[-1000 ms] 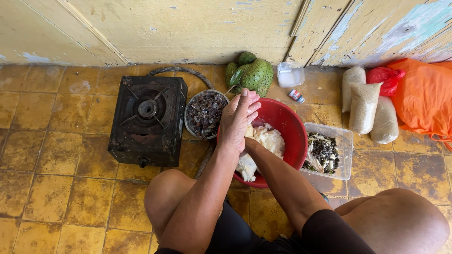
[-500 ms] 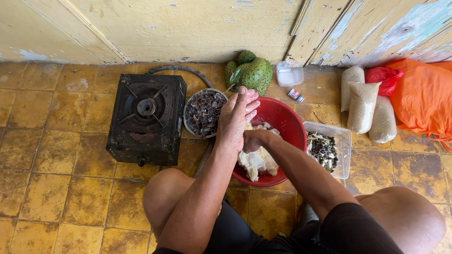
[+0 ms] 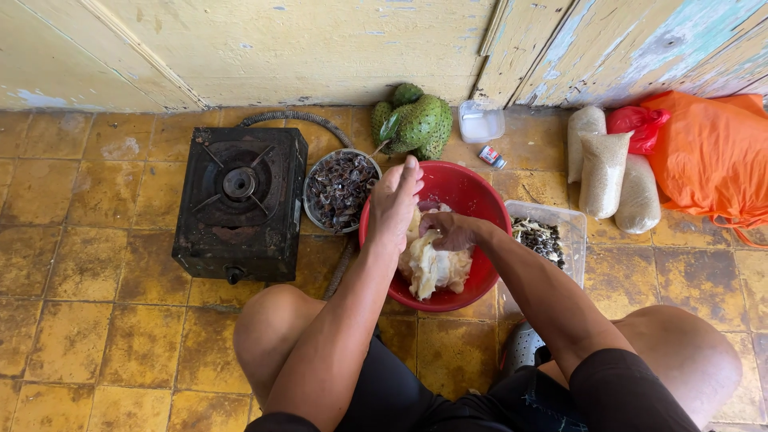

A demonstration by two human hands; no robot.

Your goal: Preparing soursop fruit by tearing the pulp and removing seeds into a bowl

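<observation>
From the head camera, looking straight down, the red bowl point(image 3: 472, 196) sat on the tiled floor point(image 3: 96, 240) just ahead of the person's knees, and the pale, wet fruit pulp point(image 3: 436, 268) lay heaped in its near half. The right hand point(image 3: 450, 232) was closed on the top of that pulp, fingers pressed into it. The left hand point(image 3: 394, 210) hovered over the bowl's rim at nine o'clock, fingers loosely together; it seemed to hold nothing, though its palm was hidden. The pulp looked soft, slippery and apt to tear, so it would best be cupped from beneath rather than pinched. At ten o'clock from the bowl stood a metal dish of dark seeds point(image 3: 342, 190), beyond it a black gas stove point(image 3: 240, 204). A green spiky fruit point(image 3: 416, 122) lay at twelve o'clock, a clear tub point(image 3: 552, 232) at three o'clock.
</observation>
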